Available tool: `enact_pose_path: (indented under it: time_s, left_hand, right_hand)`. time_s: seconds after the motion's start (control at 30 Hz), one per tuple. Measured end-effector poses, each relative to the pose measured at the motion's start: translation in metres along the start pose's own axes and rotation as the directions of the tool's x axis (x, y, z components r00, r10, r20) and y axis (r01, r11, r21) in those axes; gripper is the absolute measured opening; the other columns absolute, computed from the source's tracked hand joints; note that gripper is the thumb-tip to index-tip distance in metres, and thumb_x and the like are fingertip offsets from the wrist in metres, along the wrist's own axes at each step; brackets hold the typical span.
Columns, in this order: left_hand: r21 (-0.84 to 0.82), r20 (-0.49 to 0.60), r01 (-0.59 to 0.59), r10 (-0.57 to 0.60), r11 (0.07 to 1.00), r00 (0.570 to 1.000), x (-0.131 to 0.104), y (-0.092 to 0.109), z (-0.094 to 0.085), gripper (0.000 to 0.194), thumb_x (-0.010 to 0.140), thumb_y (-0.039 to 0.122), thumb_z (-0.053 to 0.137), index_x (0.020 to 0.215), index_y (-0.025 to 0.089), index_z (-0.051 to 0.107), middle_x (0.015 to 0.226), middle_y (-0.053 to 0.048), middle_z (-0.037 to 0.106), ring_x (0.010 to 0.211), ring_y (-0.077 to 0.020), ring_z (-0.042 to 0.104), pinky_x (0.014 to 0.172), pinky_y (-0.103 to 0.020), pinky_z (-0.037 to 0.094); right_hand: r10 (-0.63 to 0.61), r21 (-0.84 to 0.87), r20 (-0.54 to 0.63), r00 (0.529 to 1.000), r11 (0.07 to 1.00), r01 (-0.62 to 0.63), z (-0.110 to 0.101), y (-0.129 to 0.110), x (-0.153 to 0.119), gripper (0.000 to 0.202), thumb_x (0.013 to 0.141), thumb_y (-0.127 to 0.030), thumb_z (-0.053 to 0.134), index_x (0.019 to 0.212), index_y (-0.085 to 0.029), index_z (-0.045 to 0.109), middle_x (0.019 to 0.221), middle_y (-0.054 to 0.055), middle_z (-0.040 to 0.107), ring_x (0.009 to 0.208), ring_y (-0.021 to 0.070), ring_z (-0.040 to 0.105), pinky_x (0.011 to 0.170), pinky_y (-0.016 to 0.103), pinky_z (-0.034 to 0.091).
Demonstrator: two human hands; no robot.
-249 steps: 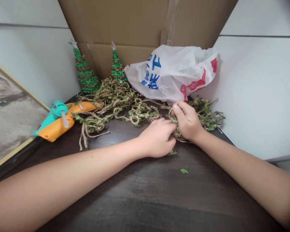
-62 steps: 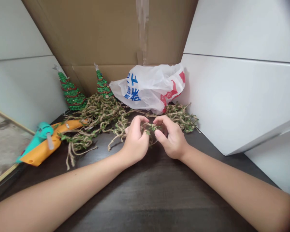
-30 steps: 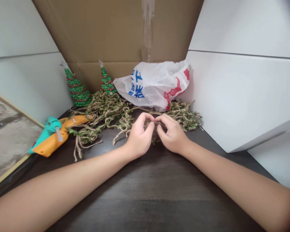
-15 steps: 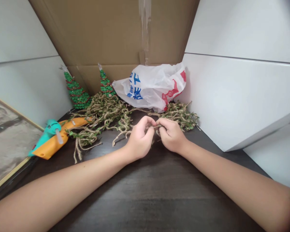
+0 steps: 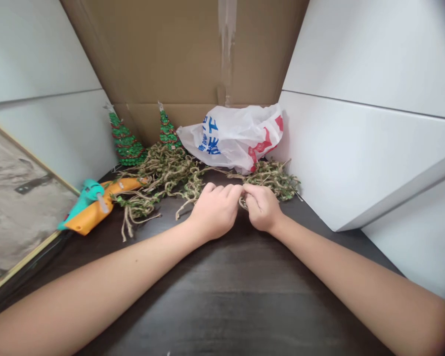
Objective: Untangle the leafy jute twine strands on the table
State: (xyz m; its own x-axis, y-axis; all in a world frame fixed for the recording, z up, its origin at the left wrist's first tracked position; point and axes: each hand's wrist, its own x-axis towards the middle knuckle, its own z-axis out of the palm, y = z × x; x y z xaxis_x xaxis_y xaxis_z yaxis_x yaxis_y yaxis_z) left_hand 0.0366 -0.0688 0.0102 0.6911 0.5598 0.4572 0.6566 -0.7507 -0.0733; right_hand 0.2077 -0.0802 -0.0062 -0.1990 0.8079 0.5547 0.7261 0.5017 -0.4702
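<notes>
My left hand (image 5: 218, 210) is closed with its knuckles up, and its fingertips are hidden. It meets my right hand (image 5: 261, 206), whose thumb and fingers are pinched on a piece of twine (image 5: 243, 201). Behind my left hand lies a tangled heap of twine with small green leaves (image 5: 170, 168). A second leafy twine bundle (image 5: 276, 179) sits just behind my right hand.
A white plastic bag (image 5: 233, 138) lies at the back, beside two small green trees (image 5: 126, 143). A teal glue gun (image 5: 83, 200) and an orange holder (image 5: 92, 215) are at the left. Cardboard (image 5: 170, 54) and white panels (image 5: 341, 153) surround the dark table (image 5: 244, 296).
My left hand has turned over from an open-looking pinch to a closed, knuckles-up pose. My right hand stays pinched beside it. The view has shifted slightly.
</notes>
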Motion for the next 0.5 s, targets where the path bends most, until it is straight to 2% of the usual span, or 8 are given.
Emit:
enact_pose_path:
  time_s: [0.1,0.17,0.27,0.33,0.4,0.47,0.5]
  left_hand:
    - [0.147,-0.021,-0.05,0.054,0.988,0.998,-0.001,-0.006,-0.004,0.022,0.097,0.021,0.038,0.104,0.016,0.058,0.092,-0.009,0.067,0.084,-0.027,0.061,0.078,-0.045,0.041]
    - [0.154,-0.029,-0.045,0.05,0.987,0.998,-0.001,-0.005,-0.007,0.021,0.096,0.02,0.039,0.097,0.015,0.059,0.09,-0.009,0.065,0.086,-0.0279,0.06,0.083,-0.047,0.042]
    - [-0.058,-0.158,0.05,-0.058,0.997,0.986,-0.001,0.008,-0.008,0.023,0.09,0.013,0.041,0.109,0.013,0.056,0.109,-0.014,0.064,0.108,-0.03,0.058,0.097,-0.049,0.043]
    - [-0.296,-0.293,0.085,-0.175,0.951,0.94,0.0,0.02,-0.005,0.046,0.084,0.007,0.042,0.13,0.012,0.044,0.136,-0.018,0.051,0.132,-0.0291,0.045,0.109,-0.048,0.04]
    - [-0.481,-0.344,0.047,-0.237,0.875,0.909,-0.002,0.029,0.002,0.058,0.08,0.003,0.038,0.137,0.012,0.034,0.14,-0.018,0.045,0.136,-0.0247,0.042,0.114,-0.046,0.038]
    - [-0.558,-0.362,-0.003,-0.24,0.83,0.901,-0.005,0.032,0.009,0.06,0.079,0.004,0.039,0.139,0.013,0.032,0.14,-0.018,0.044,0.136,-0.0243,0.042,0.117,-0.047,0.036]
    - [-0.562,-0.374,-0.051,-0.198,0.825,0.906,-0.007,0.031,0.011,0.059,0.08,0.006,0.041,0.138,0.012,0.033,0.139,-0.018,0.044,0.135,-0.0254,0.042,0.117,-0.048,0.036]
  right_hand:
    - [-0.009,-0.081,-0.007,1.0,0.997,0.008,0.004,-0.001,0.0,0.015,0.081,-0.019,0.041,0.067,-0.023,0.04,0.063,0.002,0.051,0.059,0.0173,0.044,0.06,0.031,0.029]
    - [-0.036,-0.095,-0.001,0.999,0.995,0.036,0.007,-0.001,0.001,0.014,0.083,-0.02,0.043,0.069,-0.022,0.043,0.068,0.003,0.056,0.062,0.0179,0.048,0.061,0.031,0.032]
    - [-0.084,-0.069,0.0,0.996,0.994,0.084,0.01,0.001,0.001,0.011,0.087,-0.023,0.044,0.08,-0.021,0.052,0.081,0.006,0.062,0.072,0.0203,0.056,0.066,0.031,0.039]
    - [-0.144,-0.051,-0.005,0.99,0.988,0.143,0.01,0.002,-0.001,0.014,0.09,-0.025,0.044,0.091,-0.019,0.057,0.089,0.009,0.065,0.078,0.0222,0.06,0.069,0.033,0.044]
    - [-0.243,-0.042,-0.001,0.97,0.969,0.243,0.009,0.001,-0.004,0.02,0.091,-0.027,0.042,0.098,-0.018,0.058,0.094,0.01,0.065,0.08,0.023,0.061,0.071,0.034,0.047]
    - [-0.326,-0.045,0.004,0.945,0.944,0.326,0.007,-0.002,-0.009,0.023,0.092,-0.026,0.04,0.103,-0.018,0.059,0.099,0.012,0.065,0.083,0.0233,0.062,0.072,0.035,0.05]
    - [-0.343,-0.055,0.006,0.939,0.938,0.343,0.006,-0.004,-0.011,0.025,0.093,-0.025,0.039,0.105,-0.018,0.06,0.102,0.012,0.065,0.085,0.0235,0.062,0.074,0.036,0.052]
